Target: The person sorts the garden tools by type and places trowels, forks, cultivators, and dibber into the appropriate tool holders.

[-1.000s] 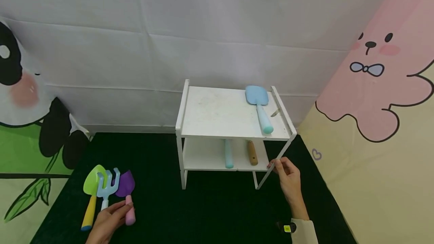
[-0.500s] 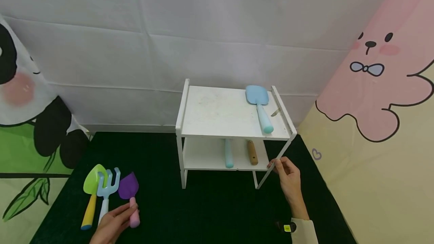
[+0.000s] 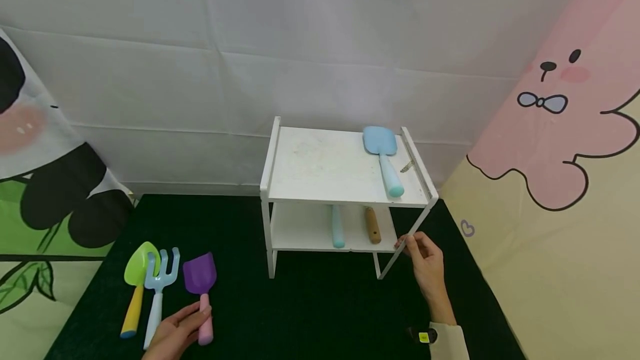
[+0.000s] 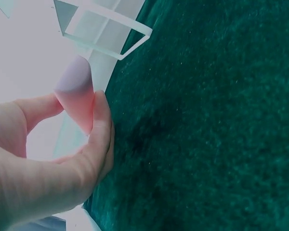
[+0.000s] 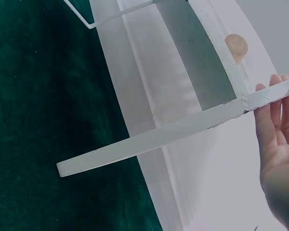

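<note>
- My left hand (image 3: pixel 176 332) sits at 7 o'clock in the head view, fingers curled round the smooth pink handle of the purple shovel (image 3: pixel 201 278); the left wrist view shows thumb and fingers (image 4: pixel 100 126) pinching that rounded pink grip just above the cloth.
- The shovel's blade is a flat, squared scoop of matte purple plastic, pointing toward 12 o'clock.
- Just beside it at 9 o'clock lie the pale blue rake (image 3: pixel 159 288), three-pronged with a white handle, and the lime green trowel (image 3: pixel 137 279) with a rounded blade and a yellow handle tipped in blue; the two overlap.
- All three rest on the dark green cloth (image 3: pixel 310 304), a fuzzy, felt-like nap.
- My right hand (image 3: pixel 424 263) is at 4 o'clock, fingertips pinched on the slanted front right leg of the white shelf (image 3: pixel 320 171); in the right wrist view the fingers (image 5: pixel 274 120) lie fairly straight against the painted slat, whose edges are chipped.
- The shelf is flat white-painted boards in two tiers, standing at the centre, well apart from the left-hand tools.
- On its top tier at 1 o'clock lies a light blue shovel (image 3: pixel 382 154) with a teal handle end.
- On the lower tier, a teal handle (image 3: pixel 337 226) and a brown wooden handle (image 3: pixel 372 225) poke out side by side.
- I can read no writing on any of it.
</note>
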The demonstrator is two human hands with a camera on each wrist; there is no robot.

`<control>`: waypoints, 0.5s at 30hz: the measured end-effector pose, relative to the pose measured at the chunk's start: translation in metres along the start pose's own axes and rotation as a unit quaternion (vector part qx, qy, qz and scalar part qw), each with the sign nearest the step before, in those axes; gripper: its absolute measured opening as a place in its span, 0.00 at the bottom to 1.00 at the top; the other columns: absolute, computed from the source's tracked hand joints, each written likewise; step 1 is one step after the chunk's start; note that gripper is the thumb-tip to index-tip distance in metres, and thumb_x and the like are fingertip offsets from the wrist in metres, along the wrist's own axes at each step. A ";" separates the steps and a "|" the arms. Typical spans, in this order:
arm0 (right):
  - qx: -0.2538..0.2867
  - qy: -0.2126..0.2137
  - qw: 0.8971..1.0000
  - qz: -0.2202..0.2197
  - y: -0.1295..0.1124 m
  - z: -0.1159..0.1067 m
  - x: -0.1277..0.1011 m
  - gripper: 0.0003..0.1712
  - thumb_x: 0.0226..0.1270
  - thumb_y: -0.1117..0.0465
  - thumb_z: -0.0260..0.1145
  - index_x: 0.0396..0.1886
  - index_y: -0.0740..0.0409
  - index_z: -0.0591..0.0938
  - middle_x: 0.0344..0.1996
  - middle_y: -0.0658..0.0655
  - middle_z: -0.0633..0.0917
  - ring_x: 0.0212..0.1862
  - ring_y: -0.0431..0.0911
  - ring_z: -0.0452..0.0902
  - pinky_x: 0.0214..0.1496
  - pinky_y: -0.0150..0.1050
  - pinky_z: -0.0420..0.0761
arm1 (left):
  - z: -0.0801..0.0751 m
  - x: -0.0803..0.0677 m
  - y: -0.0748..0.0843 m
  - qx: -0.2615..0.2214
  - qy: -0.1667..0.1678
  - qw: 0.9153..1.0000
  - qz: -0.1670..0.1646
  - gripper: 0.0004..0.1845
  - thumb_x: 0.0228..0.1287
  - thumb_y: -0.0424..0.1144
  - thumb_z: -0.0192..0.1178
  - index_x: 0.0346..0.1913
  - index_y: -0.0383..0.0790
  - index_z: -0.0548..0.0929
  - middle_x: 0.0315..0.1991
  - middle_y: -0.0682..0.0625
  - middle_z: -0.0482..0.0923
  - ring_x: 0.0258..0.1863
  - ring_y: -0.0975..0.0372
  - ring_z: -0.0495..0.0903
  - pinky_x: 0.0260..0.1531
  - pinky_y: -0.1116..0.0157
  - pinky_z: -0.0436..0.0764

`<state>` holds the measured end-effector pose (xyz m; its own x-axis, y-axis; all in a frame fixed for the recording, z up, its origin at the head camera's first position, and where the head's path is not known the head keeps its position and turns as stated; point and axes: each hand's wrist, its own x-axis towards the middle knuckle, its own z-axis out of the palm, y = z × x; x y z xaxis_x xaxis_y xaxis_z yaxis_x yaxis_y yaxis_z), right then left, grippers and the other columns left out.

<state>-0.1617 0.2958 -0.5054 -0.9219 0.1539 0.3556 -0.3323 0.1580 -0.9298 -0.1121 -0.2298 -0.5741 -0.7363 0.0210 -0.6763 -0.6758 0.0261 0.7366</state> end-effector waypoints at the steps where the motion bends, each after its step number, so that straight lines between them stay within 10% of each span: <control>1: 0.000 0.000 1.000 -0.001 0.000 0.000 0.000 0.14 0.83 0.65 0.53 0.43 0.75 0.77 0.41 0.63 0.86 0.45 0.42 0.86 0.55 0.32 0.83 | 0.001 -0.001 0.000 -0.001 0.002 1.000 0.000 0.54 0.68 0.57 0.67 0.79 0.25 0.50 0.71 0.25 0.60 0.66 0.37 0.70 0.65 0.42 0.72; 15: -0.006 0.020 1.000 0.005 0.000 0.002 0.000 0.14 0.83 0.65 0.54 0.41 0.74 0.78 0.40 0.61 0.87 0.44 0.42 0.86 0.54 0.32 0.84 | 0.019 -0.011 0.000 -0.009 0.045 0.999 0.010 0.53 0.63 0.48 0.74 0.78 0.26 0.54 0.68 0.25 0.67 0.49 0.49 0.84 0.54 0.46 0.82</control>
<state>-0.1620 0.2938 -0.5054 -0.9166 0.1934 0.3500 -0.3204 0.1685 -0.9322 -0.1031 -0.2114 -0.5666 -0.7495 -0.0687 -0.6585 -0.6605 0.0087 0.7508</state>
